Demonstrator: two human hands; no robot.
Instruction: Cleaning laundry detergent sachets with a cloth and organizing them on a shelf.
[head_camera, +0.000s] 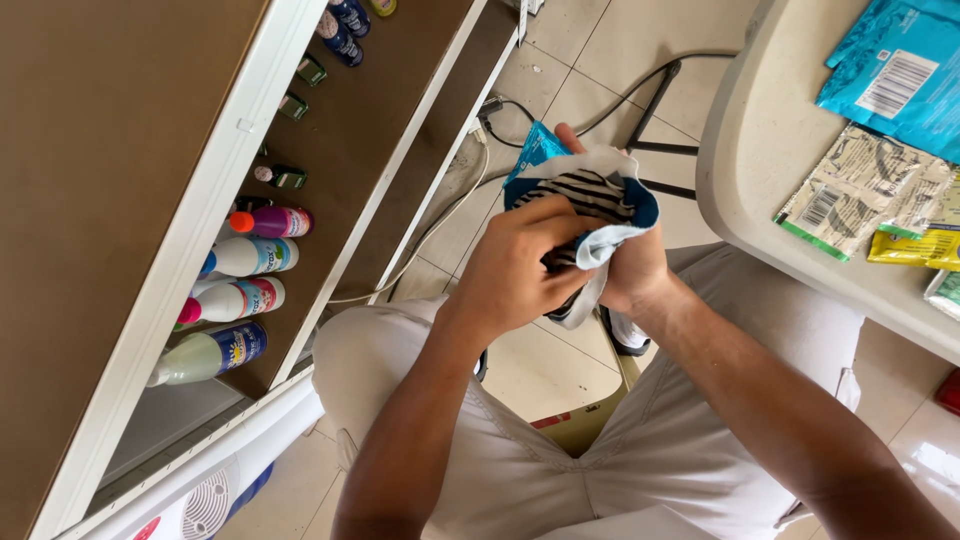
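Hands at work on a striped cloth item, held over the lap between shelf and worktop.

Item: small cloth piece (590, 195), black-and-white stripes with blue trim and a white edge, bunched up above the seated person's knees, well clear of the floor. Left hand (515, 265): grip closed over the near side of the cloth, thumb and fingers pinching the white edge. Right hand (630, 270): grip wrapped round the far underside, mostly hidden by the cloth. Teal packet (535, 150): tucked behind the cloth, whether held or merely pressed against it cannot be told. Step judged: gathering or turning the cloth between both hands; continuing would call for a firm pinch on the white edge. Left: shelf (330, 150) with bottles (240, 290) lying in a row. Right: pale worktop (760, 190) carrying blue and yellow sachets (895, 70).
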